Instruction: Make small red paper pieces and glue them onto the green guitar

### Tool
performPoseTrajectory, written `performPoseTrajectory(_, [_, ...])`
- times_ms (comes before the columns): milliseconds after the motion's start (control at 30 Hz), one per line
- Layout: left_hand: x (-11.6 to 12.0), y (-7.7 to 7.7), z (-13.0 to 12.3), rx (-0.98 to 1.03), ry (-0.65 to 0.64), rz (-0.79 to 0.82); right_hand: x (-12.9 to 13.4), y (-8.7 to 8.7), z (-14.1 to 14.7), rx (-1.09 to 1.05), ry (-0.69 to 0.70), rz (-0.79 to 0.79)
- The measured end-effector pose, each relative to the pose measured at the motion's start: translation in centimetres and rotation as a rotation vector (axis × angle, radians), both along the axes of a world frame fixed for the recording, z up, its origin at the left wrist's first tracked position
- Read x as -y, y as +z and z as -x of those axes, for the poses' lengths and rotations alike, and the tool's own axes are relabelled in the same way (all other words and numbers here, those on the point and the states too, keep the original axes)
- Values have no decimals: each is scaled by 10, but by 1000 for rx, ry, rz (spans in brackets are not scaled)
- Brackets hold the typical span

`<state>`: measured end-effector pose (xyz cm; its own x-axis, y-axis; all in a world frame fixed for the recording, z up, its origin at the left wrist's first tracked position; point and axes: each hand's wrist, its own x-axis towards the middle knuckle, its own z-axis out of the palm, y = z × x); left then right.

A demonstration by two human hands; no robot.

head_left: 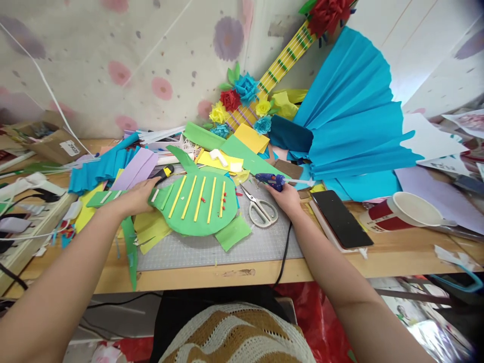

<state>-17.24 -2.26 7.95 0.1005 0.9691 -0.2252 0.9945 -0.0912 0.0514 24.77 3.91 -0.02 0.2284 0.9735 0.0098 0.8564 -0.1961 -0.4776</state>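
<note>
A green paper instrument (202,206), round-bodied with yellow strips and small red bits across it, lies on the grey cutting mat (181,254). My left hand (140,196) is closed around its narrow neck, which points left. At the right, my right hand (284,197) grips a blue hot glue gun (270,180); its nozzle faces left and a pale glue stick juts out behind. White-handled scissors (262,212) lie open between the instrument and this hand. A yellow-and-black utility knife (164,173) rests just beyond my left hand. A loose green paper piece (233,233) sits by the instrument's lower edge.
A black phone (342,219) and a red-and-white cup (403,212) stand at right. Blue pleated paper (355,111) and a yellow flower-trimmed guitar (283,65) lean at the back. A power strip (34,227) lies left. The glue gun's black cord (284,252) hangs over the table edge.
</note>
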Motion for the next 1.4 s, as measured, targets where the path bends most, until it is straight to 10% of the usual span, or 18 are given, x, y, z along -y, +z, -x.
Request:
performPoseTrajectory(733, [24,-6,-3,36,103,-240,18,20,-22,414,154,-23])
performPoseTrajectory(967, [25,-14,5,89,51,-299,39,46,-18,385,301,317])
performPoseTrajectory(1400, [19,-13,-3,134,34,-249,18,61,69,-148,823,-236])
